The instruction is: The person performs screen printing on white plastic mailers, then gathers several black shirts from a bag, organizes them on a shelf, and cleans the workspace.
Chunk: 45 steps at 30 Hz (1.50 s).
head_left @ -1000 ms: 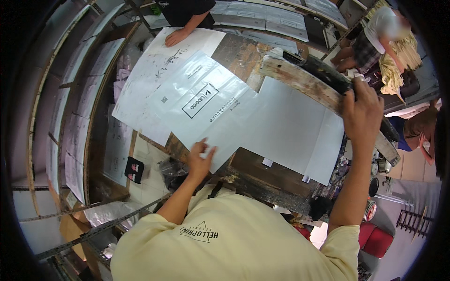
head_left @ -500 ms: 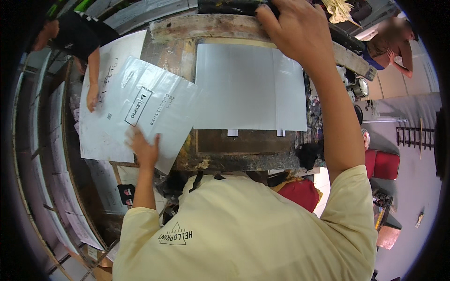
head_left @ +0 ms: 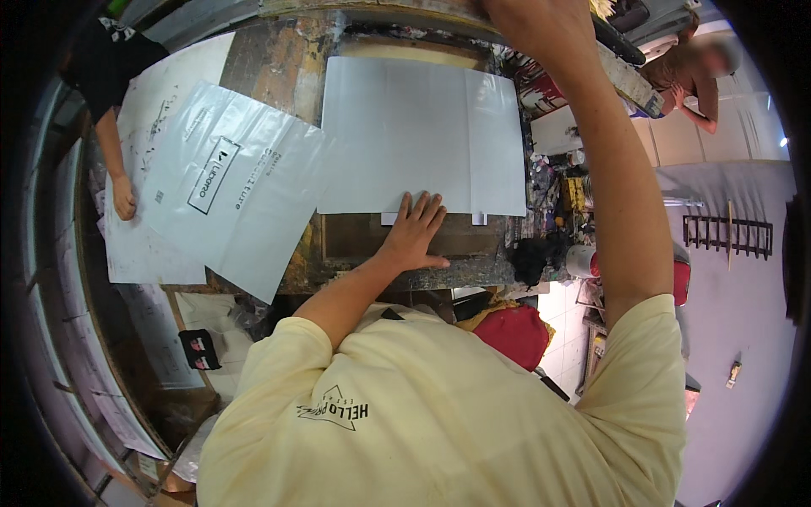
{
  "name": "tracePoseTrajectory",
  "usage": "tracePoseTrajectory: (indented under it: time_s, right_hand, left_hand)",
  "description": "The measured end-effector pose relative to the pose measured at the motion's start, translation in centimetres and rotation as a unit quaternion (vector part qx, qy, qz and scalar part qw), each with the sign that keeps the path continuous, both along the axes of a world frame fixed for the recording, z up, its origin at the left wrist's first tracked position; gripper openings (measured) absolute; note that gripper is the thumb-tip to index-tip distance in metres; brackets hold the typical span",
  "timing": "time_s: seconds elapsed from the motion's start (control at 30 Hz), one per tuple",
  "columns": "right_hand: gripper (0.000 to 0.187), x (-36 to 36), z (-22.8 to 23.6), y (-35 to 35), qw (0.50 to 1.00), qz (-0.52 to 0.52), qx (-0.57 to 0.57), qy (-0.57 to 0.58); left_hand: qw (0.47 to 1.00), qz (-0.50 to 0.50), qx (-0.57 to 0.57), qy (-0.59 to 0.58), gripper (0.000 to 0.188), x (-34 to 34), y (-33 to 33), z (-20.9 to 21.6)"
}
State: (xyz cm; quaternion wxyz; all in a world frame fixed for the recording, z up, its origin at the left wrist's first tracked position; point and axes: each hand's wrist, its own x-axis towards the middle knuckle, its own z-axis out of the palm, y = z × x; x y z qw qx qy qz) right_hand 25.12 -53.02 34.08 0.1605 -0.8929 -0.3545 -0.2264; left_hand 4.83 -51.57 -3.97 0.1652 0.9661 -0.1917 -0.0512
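A blank pale grey plastic bag [head_left: 405,135] lies flat on the stained worktable. My left hand [head_left: 414,230] rests at its near edge, fingers spread and fingertips on the plastic. Beside it on the left is a printed plastic bag [head_left: 245,228] with black lettering and a boxed design, set at an angle and overlapping a white board [head_left: 160,266]. At the top of the view my right hand [head_left: 545,29] reaches up by a raised wooden frame [head_left: 372,10]. The upper edge of the picture cuts off its fingers, so their grip is hidden.
A co-worker's hand [head_left: 124,198] is at the white board's left side. Racks of sheets [head_left: 89,338] stand along the left. Cans and ink-stained items crowd the table's right end, near a black rag [head_left: 536,258]. Another person [head_left: 688,80] is at the far right.
My left hand has gone from the printed bag to the near edge of the blank one. The printed bag lies flatter on the board. My right hand stays raised, higher in view.
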Motion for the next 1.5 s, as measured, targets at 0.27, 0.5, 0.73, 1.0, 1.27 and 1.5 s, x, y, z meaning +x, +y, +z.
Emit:
tracePoseTrajectory:
  time_s: [0.27,0.5,0.73,1.0,1.27,1.5]
  right_hand:
    - [0.042,-2.0,-3.1,-0.8,0.998,-0.029,-0.006,-0.054]
    - [0.051,-7.8,-13.1,-4.7,0.981,0.039,-0.178,0.066]
    - [0.041,-9.7,-24.2,-8.4,0.957,0.073,-0.168,0.226]
    - [0.043,-12.8,-25.3,-7.3,0.944,0.084,-0.169,0.269]
    - [0.052,-3.9,-29.9,-4.4,0.964,0.102,-0.142,0.2]
    - [0.04,17.2,-34.2,2.6,0.984,0.087,-0.124,0.09]
  left_hand:
    - [0.692,0.33,-0.641,-0.042,0.094,2.1,14.0,14.0]
    - [0.815,0.448,-0.368,-0.001,0.098,-2.0,18.1,17.6]
    - [0.833,0.421,-0.358,0.019,0.082,-6.2,15.4,7.2]
    - [0.813,0.426,-0.387,0.081,0.111,-5.6,16.2,6.2]
    - [0.805,0.451,-0.366,0.122,0.078,-5.2,16.4,7.0]
    - [0.809,0.454,-0.34,0.156,0.076,-4.9,16.7,8.0]
